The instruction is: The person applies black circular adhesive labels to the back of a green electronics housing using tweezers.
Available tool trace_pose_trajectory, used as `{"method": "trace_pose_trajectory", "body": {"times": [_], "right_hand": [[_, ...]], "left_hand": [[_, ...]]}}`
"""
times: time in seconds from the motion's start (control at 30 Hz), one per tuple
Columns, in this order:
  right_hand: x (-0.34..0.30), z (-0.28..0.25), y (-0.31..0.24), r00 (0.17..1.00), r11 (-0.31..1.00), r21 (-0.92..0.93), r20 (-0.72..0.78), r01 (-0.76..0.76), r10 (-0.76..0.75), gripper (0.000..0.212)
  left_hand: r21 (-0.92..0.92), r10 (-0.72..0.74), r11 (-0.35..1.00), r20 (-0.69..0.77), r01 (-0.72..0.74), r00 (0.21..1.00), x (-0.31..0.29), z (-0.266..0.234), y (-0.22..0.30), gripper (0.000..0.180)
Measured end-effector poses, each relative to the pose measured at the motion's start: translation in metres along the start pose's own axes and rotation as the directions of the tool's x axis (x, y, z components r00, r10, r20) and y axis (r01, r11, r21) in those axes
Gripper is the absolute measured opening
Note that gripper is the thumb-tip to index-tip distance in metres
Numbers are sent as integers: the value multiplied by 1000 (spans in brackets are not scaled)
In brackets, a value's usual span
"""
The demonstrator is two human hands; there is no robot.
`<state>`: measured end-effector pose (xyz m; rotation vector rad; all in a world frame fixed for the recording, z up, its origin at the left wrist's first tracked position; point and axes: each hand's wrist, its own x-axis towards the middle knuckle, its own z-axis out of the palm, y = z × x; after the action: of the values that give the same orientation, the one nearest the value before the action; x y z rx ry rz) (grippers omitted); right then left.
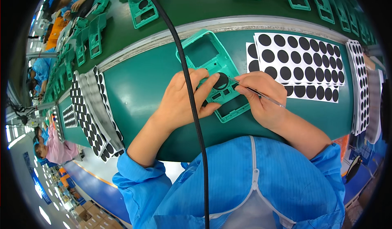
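A green plastic housing point(226, 67) lies tilted on the green work table, with a large rectangular opening at its far end. In its middle is a black round sticker point(221, 82). My left hand point(179, 98) rests over the housing's left side, holding it, with the index fingertip on the sticker's edge and the thumb lower on the housing. From the right, my right hand point(265, 100) pinches slim metal tweezers point(265, 96), their tips at the sticker's right edge. Part of the housing is hidden under my left fingers.
Sheets of black round stickers point(304, 61) lie right of the housing, with more sheets point(87, 118) at the left and far right. A black cable point(192, 90) hangs across the view. Beyond a metal rail point(134, 49), more green housings point(143, 8) stand on a belt. Other people sit at the left.
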<state>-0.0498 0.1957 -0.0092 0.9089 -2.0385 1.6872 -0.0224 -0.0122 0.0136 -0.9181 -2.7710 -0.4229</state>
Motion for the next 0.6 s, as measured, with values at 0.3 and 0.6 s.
{"method": "trace_pose_trajectory", "body": {"times": [0.3, 0.6], "right_hand": [[3, -6, 1, 994, 1000, -19, 104, 20, -18, 16], [6, -8, 4, 967, 995, -61, 248, 79, -61, 14]], "left_hand": [[-137, 44, 989, -99, -57, 994, -6, 12, -13, 58], [-248, 61, 965, -112, -88, 992, -4, 25, -16, 43]]}}
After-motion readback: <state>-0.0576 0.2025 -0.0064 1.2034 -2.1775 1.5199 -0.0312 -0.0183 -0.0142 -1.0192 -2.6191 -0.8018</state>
